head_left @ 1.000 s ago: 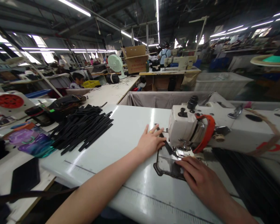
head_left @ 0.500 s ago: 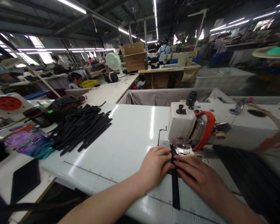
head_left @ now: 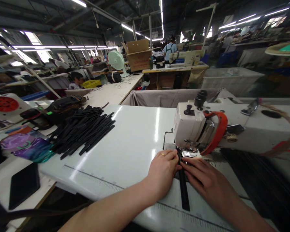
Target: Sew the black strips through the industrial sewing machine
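A black strip [head_left: 184, 193] lies on the white sewing table [head_left: 125, 151], running from the table's front edge up under the presser foot of the white sewing machine [head_left: 207, 129]. My left hand [head_left: 163, 172] rests on the strip's left side, fingers curled and pressed against it, a ring on one finger. On the strip's right side my right hand [head_left: 205, 180] lies flat, its fingers pressing the strip down just in front of the needle. The two hands nearly touch over the strip.
A heap of several black strips [head_left: 83, 129] lies at the table's left. Beyond it are a black bag [head_left: 62, 108], colourful packets [head_left: 29, 146] and a red-and-white device [head_left: 4, 106]. A grey fabric bin [head_left: 164, 96] stands behind the table. Other people work further back.
A second ago my left hand lay beside the needle and my right on the dark plate. Both hands then closed in on the strip at the presser foot, which has fed slightly further in.
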`<move>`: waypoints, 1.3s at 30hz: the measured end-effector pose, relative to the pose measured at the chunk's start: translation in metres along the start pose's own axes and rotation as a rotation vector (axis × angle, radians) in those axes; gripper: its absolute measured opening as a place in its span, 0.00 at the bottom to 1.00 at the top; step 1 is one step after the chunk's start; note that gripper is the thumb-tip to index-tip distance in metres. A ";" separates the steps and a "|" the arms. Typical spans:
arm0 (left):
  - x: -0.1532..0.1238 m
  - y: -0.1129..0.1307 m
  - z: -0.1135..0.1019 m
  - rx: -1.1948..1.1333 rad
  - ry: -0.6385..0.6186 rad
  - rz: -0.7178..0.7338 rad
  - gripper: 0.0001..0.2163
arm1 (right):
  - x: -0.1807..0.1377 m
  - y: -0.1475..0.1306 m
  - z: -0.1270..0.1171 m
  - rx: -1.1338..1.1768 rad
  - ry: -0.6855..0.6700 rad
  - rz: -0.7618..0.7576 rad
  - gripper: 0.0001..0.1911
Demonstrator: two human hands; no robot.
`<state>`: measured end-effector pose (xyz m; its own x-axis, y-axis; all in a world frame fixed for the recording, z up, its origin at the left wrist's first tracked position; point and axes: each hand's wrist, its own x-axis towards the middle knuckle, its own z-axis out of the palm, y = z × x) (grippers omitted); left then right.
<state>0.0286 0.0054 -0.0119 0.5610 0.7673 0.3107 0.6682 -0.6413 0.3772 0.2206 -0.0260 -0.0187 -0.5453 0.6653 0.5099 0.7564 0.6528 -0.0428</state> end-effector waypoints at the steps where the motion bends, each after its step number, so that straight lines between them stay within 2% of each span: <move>1: 0.000 0.000 0.001 0.005 0.005 0.002 0.09 | 0.000 0.000 0.000 0.001 -0.009 0.000 0.14; 8: -0.001 0.001 0.003 -0.012 0.023 0.017 0.08 | 0.001 -0.004 -0.002 -0.049 0.004 -0.038 0.15; 16: 0.000 -0.002 0.016 0.038 -0.001 0.013 0.11 | 0.002 -0.006 -0.002 -0.085 0.007 -0.048 0.16; 26: 0.004 -0.002 0.016 0.104 0.013 0.016 0.13 | 0.003 -0.009 -0.002 -0.095 -0.030 0.010 0.16; 29: 0.006 0.000 0.013 0.096 -0.001 -0.014 0.11 | 0.004 -0.006 -0.002 -0.096 -0.021 0.001 0.16; 33: 0.010 0.002 0.006 0.025 -0.019 -0.012 0.08 | 0.005 -0.004 -0.004 0.007 -0.006 0.002 0.15; 39: 0.008 0.001 0.002 -0.014 -0.005 -0.023 0.08 | 0.008 -0.009 -0.013 0.264 0.011 0.005 0.09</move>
<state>0.0347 0.0110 -0.0108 0.5484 0.7816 0.2975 0.6739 -0.6236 0.3961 0.2142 -0.0320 -0.0029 -0.5367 0.6661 0.5180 0.6378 0.7221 -0.2678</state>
